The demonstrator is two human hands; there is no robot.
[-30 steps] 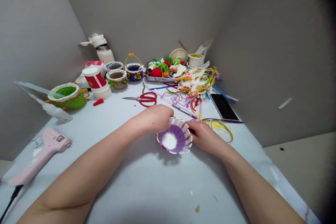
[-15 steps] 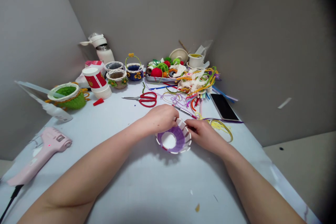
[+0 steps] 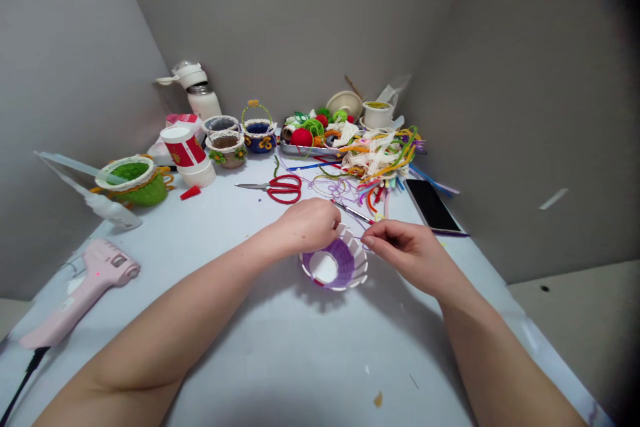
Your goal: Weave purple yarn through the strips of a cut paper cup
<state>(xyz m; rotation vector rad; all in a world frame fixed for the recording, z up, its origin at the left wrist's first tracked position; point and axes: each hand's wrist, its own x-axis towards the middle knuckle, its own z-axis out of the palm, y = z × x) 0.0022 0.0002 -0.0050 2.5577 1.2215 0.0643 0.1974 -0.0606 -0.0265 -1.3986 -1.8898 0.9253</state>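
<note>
A paper cup [image 3: 344,263] with its wall cut into white strips tilts toward me, and purple yarn is woven round its lower wall inside. At its far left rim, my left hand [image 3: 311,225] is closed on the cup, the fingertips partly hidden behind the strips. To the right of the rim, my right hand [image 3: 413,252] pinches a thin strand of purple yarn [image 3: 356,237] between thumb and forefinger. That strand runs from the cup's far side to the fingertips. Just beyond the hands lies a pen [image 3: 354,211].
Red-handled scissors [image 3: 284,189] lie beyond my left hand. A pink glue gun [image 3: 83,293] rests at the left, near a green basket [image 3: 145,188] and stacked paper cups [image 3: 186,153]. Tangled yarn and lace [image 3: 383,153] and a phone [image 3: 434,205] are at the right.
My right hand has drawn away from the cup's rim to the right, turning, with the yarn strand now stretched between. My left hand stays on the cup. The whole view has shifted slightly.
</note>
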